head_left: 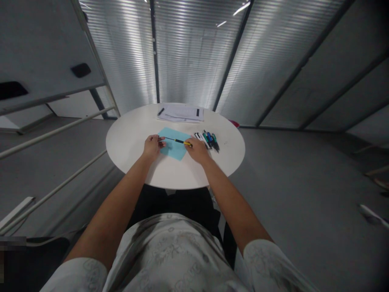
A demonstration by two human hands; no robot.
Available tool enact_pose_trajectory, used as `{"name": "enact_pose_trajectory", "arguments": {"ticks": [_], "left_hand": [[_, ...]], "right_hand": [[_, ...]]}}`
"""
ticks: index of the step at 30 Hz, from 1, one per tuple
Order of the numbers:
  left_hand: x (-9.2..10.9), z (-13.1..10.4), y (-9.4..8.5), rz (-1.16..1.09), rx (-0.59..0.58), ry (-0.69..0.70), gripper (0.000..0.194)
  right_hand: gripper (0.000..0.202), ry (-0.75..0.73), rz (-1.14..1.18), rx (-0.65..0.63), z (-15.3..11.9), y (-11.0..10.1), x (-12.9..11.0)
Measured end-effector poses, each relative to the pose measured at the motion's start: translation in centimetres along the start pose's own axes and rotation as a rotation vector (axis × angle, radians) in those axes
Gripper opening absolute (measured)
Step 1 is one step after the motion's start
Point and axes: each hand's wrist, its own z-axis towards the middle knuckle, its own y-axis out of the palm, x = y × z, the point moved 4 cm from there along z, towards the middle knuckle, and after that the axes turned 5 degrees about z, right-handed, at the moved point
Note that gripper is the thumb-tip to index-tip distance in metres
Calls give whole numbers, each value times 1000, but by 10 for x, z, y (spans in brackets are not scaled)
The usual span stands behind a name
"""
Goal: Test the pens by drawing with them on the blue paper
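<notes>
A screwdriver with a yellow-and-black handle and a thin dark shaft lies level between my hands, over a light blue sheet. My right hand is closed round the handle end. At the shaft's tip, the curled fingers of my left hand meet the metal; whether they also pinch something small cannot be made out. The blue sheet rests on the round white table, its left and right edges partly covered by my hands.
Several pens and markers, white, green, blue and black, lie just right of my right hand. A stack of papers with a black pen sits at the table's far side. White rails stand to the left; blinds hang behind.
</notes>
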Motion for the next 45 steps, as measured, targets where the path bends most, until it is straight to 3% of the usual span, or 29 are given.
{"name": "enact_pose_trajectory", "arguments": {"ticks": [3,9,16,21,27,30,35,41,45], "left_hand": [[0,0,-2,137,51,81,9],[10,-11,5,826,12,457,11],[7,-20,11,1266,-54,400,34],[5,-18,12,1331,-103,368,35],[12,-22,6,1362,88,368,27],[12,-24,2,1344,126,356,21],[12,-24,-1,1286,107,383,5],[15,-27,4,1282,37,408,13],[15,-27,5,1295,54,415,20]], "right_hand": [[22,38,-2,39,-1,-2,2],[24,139,-80,43,0,-2,8],[24,147,-147,41,-2,-2,9],[22,140,-153,34,-2,-1,10],[22,147,-147,4,-1,-1,9],[22,151,-143,0,-2,-2,7],[23,157,-146,-6,-2,-4,4],[23,159,-161,-29,-3,-5,2],[23,160,-178,-29,-3,-5,1]]}}
